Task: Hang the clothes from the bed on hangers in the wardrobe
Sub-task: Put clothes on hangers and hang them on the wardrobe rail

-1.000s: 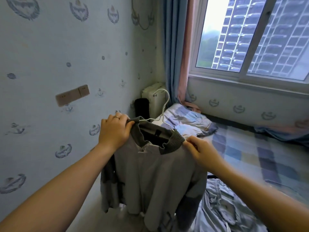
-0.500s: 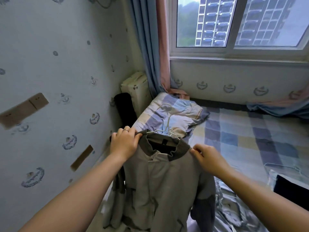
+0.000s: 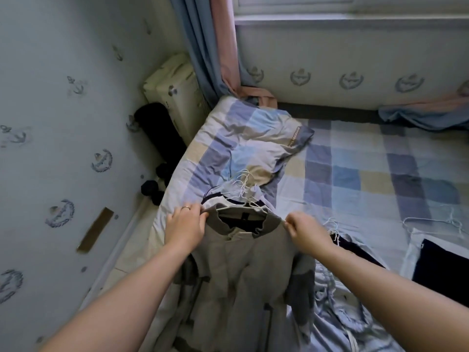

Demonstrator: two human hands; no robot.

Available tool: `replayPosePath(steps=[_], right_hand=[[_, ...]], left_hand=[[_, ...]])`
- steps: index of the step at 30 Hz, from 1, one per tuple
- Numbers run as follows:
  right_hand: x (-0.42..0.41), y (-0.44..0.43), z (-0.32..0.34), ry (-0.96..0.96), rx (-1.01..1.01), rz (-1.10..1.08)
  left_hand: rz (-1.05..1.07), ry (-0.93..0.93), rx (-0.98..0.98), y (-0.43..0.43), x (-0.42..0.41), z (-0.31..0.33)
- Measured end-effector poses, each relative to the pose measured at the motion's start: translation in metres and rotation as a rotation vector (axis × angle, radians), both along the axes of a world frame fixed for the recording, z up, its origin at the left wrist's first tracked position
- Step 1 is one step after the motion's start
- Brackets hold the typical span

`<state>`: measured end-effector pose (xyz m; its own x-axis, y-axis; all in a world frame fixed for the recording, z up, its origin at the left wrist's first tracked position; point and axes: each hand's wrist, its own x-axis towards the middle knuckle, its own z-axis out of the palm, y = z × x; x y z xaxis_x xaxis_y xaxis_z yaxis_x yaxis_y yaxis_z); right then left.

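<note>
A grey jacket (image 3: 243,270) with a darker ribbed collar hangs on a white wire hanger (image 3: 241,208) over the near edge of the bed (image 3: 355,174). My left hand (image 3: 184,228) grips its left shoulder by the collar. At the right shoulder seam, my right hand (image 3: 305,231) pinches the cloth. Under the collar lies another hung garment (image 3: 228,196), its hook on the pillow (image 3: 256,146). A dark garment (image 3: 355,252) on a hanger lies to the right. The wardrobe is out of view.
A spare wire hanger (image 3: 431,221) and a dark navy garment (image 3: 441,270) lie on the bed at right, with light blue clothes (image 3: 337,316) below. A cream appliance (image 3: 175,92) and a black object (image 3: 162,133) fill the corner. The wall (image 3: 63,123) runs close on the left.
The view has tipped down from the window to the bed. Both hands have lowered the grey jacket on its hanger toward the mattress, keeping the same hold on its shoulders.
</note>
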<state>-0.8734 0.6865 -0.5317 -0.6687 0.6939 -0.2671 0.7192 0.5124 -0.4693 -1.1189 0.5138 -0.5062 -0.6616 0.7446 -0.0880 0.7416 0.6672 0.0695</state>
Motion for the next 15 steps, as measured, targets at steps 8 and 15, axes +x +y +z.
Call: replayPosePath(steps=[8,15], right_hand=[[-0.077,0.067,-0.119,-0.096,-0.049,-0.122],[-0.128,0.114,-0.267,-0.135,-0.04,-0.195]], left_hand=[[-0.032,-0.079,-0.006,0.076,-0.07,-0.119],[-0.08,-0.108,-0.035,0.148,-0.131,-0.273]])
